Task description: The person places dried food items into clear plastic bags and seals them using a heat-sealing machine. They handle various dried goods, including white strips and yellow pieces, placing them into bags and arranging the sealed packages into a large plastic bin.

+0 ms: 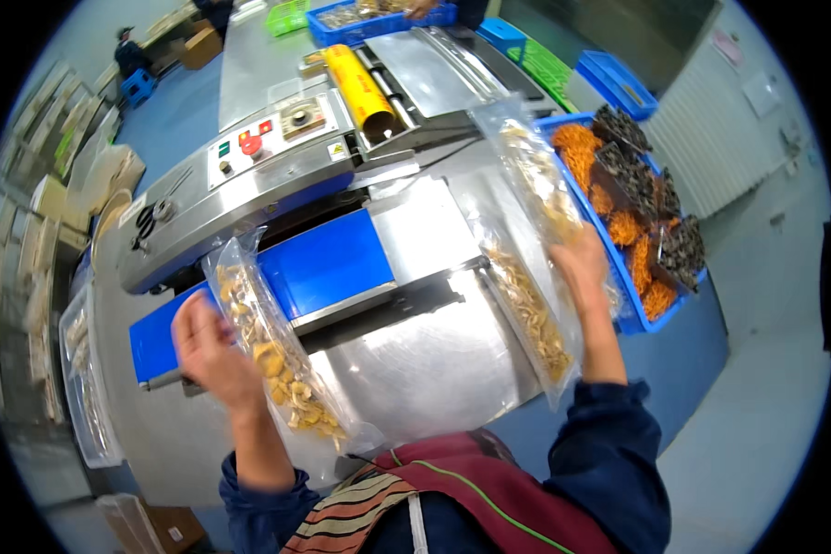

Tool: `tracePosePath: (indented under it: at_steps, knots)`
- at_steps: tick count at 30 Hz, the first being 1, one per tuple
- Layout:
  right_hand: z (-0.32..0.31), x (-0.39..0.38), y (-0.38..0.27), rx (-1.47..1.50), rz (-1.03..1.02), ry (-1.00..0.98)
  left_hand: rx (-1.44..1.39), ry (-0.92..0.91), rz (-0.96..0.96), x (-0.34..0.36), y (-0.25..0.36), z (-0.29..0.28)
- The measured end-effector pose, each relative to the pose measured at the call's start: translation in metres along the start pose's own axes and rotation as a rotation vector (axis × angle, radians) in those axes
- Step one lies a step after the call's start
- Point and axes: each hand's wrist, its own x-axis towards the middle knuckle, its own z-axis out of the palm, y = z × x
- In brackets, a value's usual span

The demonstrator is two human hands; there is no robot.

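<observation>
My left hand (214, 355), slightly blurred, is loosely open beside a long clear bag of dried yellow mushrooms (286, 379), which lies slanted across the blue belt (328, 258) and steel surface. My right hand (582, 272) grips a second long clear bag (531, 166) of dried pale food, held slanted with its top end near the sealing machine's right. Under it, to the left of that hand, a third bag of thin dried mushrooms (526, 314) lies along the steel. The machine (222, 222) has buttons and a yellow roll (355, 88).
A blue crate (656, 314) of orange and dark dried food stands at the right. Scissors (146, 222) lie on the machine. A clear tub (102, 443) is at the left. More crates (332, 28) and a co-worker's hand (420, 9) are at the back; another person (129, 55) is far left.
</observation>
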Motion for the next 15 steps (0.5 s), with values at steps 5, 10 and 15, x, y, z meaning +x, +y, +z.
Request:
tracePosePath:
  at_steps: [5, 10, 15]
  knots:
    - [-0.072, -0.108, -0.041, 0.154, -0.231, 0.032, -0.222, -0.667, -0.564, -0.039, 0.005, 0.085]
    - [-0.05, -0.187, -0.029, 0.131, -0.495, 0.103, -0.344, -0.591, -0.925, -0.039, -0.018, 0.133]
    - [-0.014, -0.224, -0.026, 0.113, -0.525, 0.024, -0.368, -0.479, -0.932, -0.04, -0.047, 0.114]
